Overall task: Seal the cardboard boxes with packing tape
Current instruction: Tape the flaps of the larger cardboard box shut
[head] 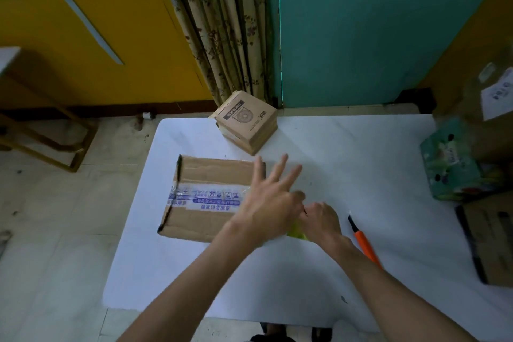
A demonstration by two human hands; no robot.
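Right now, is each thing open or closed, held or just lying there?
Big box: lying flat, flaps closed, taped across.
Small box: closed, untouched.
Orange cutter: lying on table, untouched.
Left hand: open, fingers spread over big box.
Right hand: curled round yellow-green thing, mostly hidden.
Door: shut.

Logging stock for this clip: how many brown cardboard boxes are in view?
4: taped box by the left hand; small box at the table's far edge; labelled box and lower box far right. More may be hidden.

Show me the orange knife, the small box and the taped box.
orange knife (pixel 366 247): head view, on its orange handle.
small box (pixel 245 116): head view, on its printed top face.
taped box (pixel 211 172): head view, on the bare cardboard of its far flap.
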